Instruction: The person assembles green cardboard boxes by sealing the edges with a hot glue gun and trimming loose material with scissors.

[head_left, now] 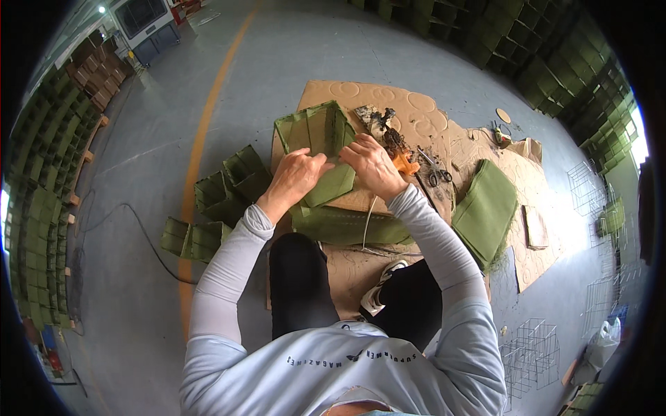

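A green fabric box [331, 184] with thin edge ribs stands in front of me on cardboard, its open side showing. Over its near edge, my left hand [298, 175] is closed, thumb and fingers drawn together toward the middle. My right hand [373, 165] is also closed, its fingertips a short way from the left ones. What the fingertips pinch is too small to make out. Just right of that hand lie an orange glue gun [404, 163], with a pale cord [368, 222] nearby, and dark-handled scissors [437, 173].
Flat cardboard [409, 111] covers the floor, with dark residue near the glue gun. Folded green fabric [485, 208] lies at right, smaller green boxes [236, 177] at left. Wire frames [534, 353] stand at lower right. A black cable [142, 225] crosses the floor. Stacked green boxes [41, 236] line the side.
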The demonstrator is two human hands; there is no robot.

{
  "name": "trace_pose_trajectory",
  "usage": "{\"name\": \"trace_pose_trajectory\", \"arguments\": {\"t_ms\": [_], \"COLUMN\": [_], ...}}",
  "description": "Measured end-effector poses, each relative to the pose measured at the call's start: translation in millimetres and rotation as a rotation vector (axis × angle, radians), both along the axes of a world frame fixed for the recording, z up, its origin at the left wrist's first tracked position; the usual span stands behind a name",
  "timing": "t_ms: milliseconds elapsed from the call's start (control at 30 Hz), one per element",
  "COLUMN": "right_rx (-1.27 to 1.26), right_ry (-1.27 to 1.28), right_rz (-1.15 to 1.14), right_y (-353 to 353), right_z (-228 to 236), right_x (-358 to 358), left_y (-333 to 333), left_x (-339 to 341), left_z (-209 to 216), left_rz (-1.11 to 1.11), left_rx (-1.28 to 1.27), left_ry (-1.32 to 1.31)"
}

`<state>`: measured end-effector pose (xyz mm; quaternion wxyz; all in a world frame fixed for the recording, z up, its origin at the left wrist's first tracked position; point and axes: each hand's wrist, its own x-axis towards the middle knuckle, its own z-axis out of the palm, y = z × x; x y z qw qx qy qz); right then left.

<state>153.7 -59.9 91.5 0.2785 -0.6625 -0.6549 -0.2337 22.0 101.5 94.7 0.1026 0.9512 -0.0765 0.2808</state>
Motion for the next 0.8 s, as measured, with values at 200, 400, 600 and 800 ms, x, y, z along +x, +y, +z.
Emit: {"name": "trace_pose_trajectory", "arguments": {"t_ms": [200,400,600,800], "right_rx": [0.104,-0.119,-0.067,0.216], "right_ry": [0.262,0.296,-0.29,0.269], "right_rz": [-0.106,-0.43,-0.277,-0.212], "right_y": [16.6,53.5,66.7,12.7], "right_z": [24.7,27.6,24.8,23.2], "right_x": [18.6,49.1,41.4,46.9], "left_y": [-3.8,-12.7,-6.2,0.5], "left_x": [-3.1,-2.4,-2.8,-9.4], "left_z": [-8.9,-6.2,-8.8,-15.0], "left_rz": [0.066,0.02,0.028,0.044], "left_rx": [0.047,0.047,0.043,0.043], "left_ry": [-0.078,-0.082,-0.103,-0.113]}}
